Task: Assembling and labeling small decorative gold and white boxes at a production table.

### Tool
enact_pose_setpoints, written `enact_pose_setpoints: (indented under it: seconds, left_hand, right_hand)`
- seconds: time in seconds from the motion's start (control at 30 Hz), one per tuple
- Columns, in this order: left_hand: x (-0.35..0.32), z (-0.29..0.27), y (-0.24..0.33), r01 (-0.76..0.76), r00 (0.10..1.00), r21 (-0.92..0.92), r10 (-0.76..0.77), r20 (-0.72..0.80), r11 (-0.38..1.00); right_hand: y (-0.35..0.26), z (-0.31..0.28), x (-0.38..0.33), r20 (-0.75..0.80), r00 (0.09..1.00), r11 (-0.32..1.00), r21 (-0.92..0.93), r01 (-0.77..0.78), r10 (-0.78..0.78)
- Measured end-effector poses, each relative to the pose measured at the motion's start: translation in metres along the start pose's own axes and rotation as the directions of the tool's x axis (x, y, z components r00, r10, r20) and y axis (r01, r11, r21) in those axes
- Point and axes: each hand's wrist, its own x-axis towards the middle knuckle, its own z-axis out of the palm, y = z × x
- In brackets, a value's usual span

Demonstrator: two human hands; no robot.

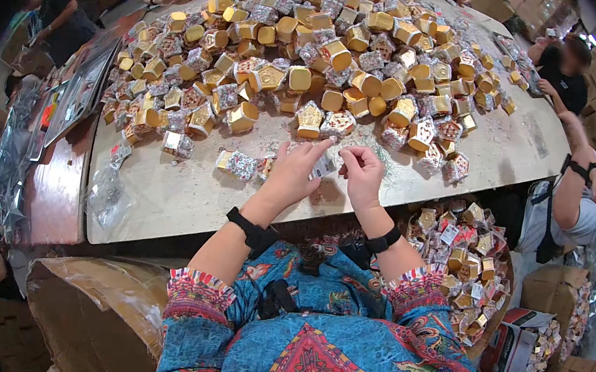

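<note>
Head view: left hand (292,174) and right hand (361,175) meet over near edge of pale table (184,202), fingers pinched narrow on a small white tag (325,165) held between them. Just beyond sits a big heap of gold and patterned boxes (315,47). Basket of same boxes (467,259) at right, below table edge. Co-workers sit around the far sides.

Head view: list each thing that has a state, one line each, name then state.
Left hand: pinching a small tag.
Right hand: fingertips pinched together beside the tag.
Tag: held just above the table.
Gold boxes: heaped loose on the table.
Table: near edge mostly bare.
Basket: full of tagged boxes.
Carton: flap open.
</note>
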Motion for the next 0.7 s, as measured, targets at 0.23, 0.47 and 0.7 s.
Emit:
enact_pose_setpoints:
  seconds: [0.23, 0.47, 0.7]
  left_hand:
    - [0.0, 0.0, 0.0, -0.016, 1.0, -0.023, 0.016, -0.019, 1.0]
    - [0.001, 0.001, -0.001, -0.012, 1.0, -0.099, 0.013, 0.013, 0.995]
    - [0.004, 0.002, -0.003, -0.003, 0.999, -0.151, 0.01, 0.045, 0.988]
  right_hand:
    - [-0.001, -0.002, 0.005, 0.013, 0.999, 0.974, 0.223, -0.047, 0.045]
    - [0.004, -0.01, 0.008, 0.059, 0.994, 0.95, 0.294, -0.103, 0.089]
    - [0.013, -0.008, 0.012, 0.081, 0.994, 0.95, 0.301, -0.089, 0.067]
